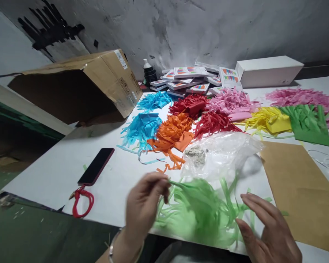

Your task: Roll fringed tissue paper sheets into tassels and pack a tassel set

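My left hand (149, 199) is closed, thumb against fingers, on the twisted end of a light green tissue-paper tassel (205, 201). The tassel's strips fan out to the right, blurred by motion, over more light green fringed paper (178, 230) at the table's front edge. On the right, my right hand (268, 226) has its thumb and fingers apart near the loose strip ends and grips nothing. Just behind the green paper lies a clear plastic bag (227, 149) with a greyish lump (196, 155) at its left end.
Fringed paper bundles in blue (141, 129), orange (175, 131), red (216, 124), pink (230, 102), yellow (271, 120) and dark green (307, 124) lie behind. A phone (95, 166), open carton (106, 80), flat boxes (190, 72), white box (268, 71) and brown cardboard sheet (298, 193) surround them.
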{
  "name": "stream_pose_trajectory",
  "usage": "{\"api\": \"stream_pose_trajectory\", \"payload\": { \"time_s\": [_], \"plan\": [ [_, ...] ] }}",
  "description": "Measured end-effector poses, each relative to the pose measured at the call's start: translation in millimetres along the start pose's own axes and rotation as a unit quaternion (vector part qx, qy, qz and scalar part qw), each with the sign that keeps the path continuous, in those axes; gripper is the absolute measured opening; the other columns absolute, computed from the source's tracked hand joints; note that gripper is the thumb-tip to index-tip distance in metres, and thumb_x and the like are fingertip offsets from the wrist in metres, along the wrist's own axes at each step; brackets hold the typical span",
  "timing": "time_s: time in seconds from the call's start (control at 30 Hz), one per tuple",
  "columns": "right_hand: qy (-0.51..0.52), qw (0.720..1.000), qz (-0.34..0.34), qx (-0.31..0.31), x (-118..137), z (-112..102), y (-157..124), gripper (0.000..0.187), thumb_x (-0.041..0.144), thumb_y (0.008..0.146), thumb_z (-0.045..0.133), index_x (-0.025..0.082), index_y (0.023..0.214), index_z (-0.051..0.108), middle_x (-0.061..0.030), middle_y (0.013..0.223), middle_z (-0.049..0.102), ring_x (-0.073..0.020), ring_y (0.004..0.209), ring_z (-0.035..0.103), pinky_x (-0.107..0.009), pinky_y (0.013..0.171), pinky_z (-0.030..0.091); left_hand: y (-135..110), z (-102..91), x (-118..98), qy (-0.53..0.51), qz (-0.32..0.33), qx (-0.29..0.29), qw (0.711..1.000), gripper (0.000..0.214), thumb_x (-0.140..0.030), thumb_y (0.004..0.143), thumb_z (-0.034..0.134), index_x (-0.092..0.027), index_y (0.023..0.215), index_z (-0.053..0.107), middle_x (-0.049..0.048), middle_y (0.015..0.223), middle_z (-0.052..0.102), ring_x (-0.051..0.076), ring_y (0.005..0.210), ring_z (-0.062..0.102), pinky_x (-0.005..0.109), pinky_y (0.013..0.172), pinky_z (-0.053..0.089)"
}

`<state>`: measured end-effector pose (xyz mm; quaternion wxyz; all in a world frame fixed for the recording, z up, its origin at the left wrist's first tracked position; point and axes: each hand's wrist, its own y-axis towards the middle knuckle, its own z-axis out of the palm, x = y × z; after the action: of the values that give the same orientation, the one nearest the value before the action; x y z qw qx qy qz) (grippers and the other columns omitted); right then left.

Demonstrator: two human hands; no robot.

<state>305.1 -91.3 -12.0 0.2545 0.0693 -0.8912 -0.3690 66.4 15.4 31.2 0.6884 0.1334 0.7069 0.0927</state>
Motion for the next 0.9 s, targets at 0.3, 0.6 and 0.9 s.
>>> {"api": "stream_pose_trajectory", "payload": {
  "time_s": [0.3, 0.6, 0.9],
  "plan": [
    [0.032, 0.97, -0.166, 0.174, 3, 35, -21, 0.022, 0.023, 0.102, 0.05, 0.016, 0.103, 0.071, -0.0066, 0.108, 0.076, -0.0207, 0.104, 0.071, -0.038, 0.099, 0.055, 52, -82.5, 20, 0.36, 0.206, -0.214, 0.884, 0.019, -0.025, 0.09, 0.071, -0.018, 0.108, 0.07, 0.0056, 0.101, 0.069, 0.025, 0.093, 0.067, 0.041, 0.076, 0.06],
    [-0.057, 0.965, -0.152, 0.205, -9, 31, -31, 0.032, 0.035, 0.103, 0.05, 0.02, 0.125, 0.066, -0.0017, 0.128, 0.07, -0.0211, 0.102, 0.066, -0.037, 0.088, 0.045, -49, 2.8, 45, 0.324, 0.271, 0.389, 0.819, 0.021, -0.034, 0.098, 0.06, -0.018, 0.111, 0.064, 0.0089, 0.102, 0.071, 0.022, 0.095, 0.064, 0.038, 0.087, 0.054],
    [-0.081, 0.979, -0.062, 0.175, -6, 49, -32, 0.027, 0.008, 0.096, 0.04, 0.015, 0.109, 0.062, -0.0033, 0.077, 0.064, -0.0187, 0.069, 0.062, -0.035, 0.074, 0.041, -61, 5.9, 56, 0.347, 0.236, 0.409, 0.81, 0.012, -0.027, 0.098, 0.06, -0.019, 0.106, 0.062, 0.0075, 0.107, 0.071, 0.022, 0.101, 0.059, 0.039, 0.093, 0.047]
  ]
}}
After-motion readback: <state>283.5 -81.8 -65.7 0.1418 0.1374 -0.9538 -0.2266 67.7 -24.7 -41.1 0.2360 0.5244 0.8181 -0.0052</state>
